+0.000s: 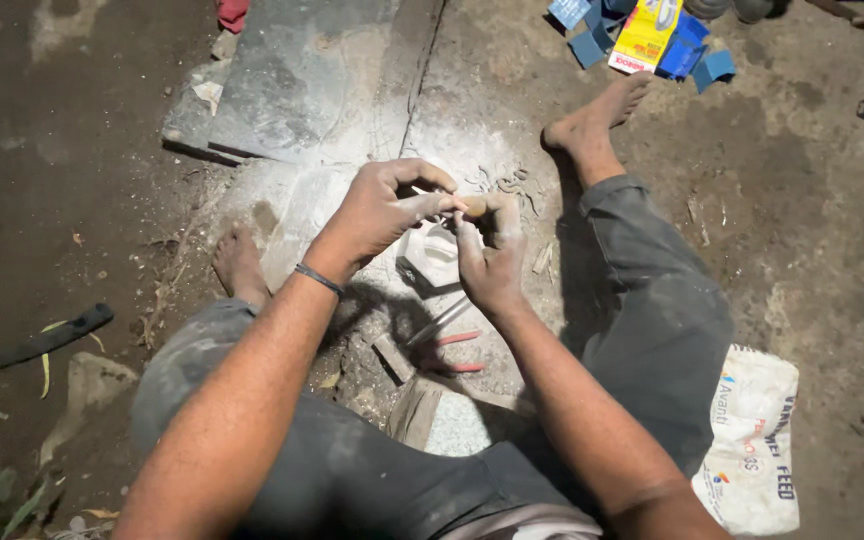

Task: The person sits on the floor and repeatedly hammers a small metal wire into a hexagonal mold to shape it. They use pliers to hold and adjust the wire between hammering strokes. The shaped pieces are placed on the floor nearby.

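I sit on the ground with legs apart. My left hand (384, 208) and my right hand (492, 255) meet over a dusty stone slab, both pinching a small tan-brown object (473, 206) between the fingertips. A thin pale stick shows by my left fingers. Just below the hands lies a white carved stone piece (432, 256) on the dusty ground. A black band (319, 279) circles my left wrist.
Red-handled pliers (447, 345) and a small block (393, 357) lie between my legs. A grey stone slab (292, 80) lies ahead. Blue and yellow packets (644, 38) are at the top right, a white printed sack (752, 440) by my right thigh, a black curved tool (32, 345) at left.
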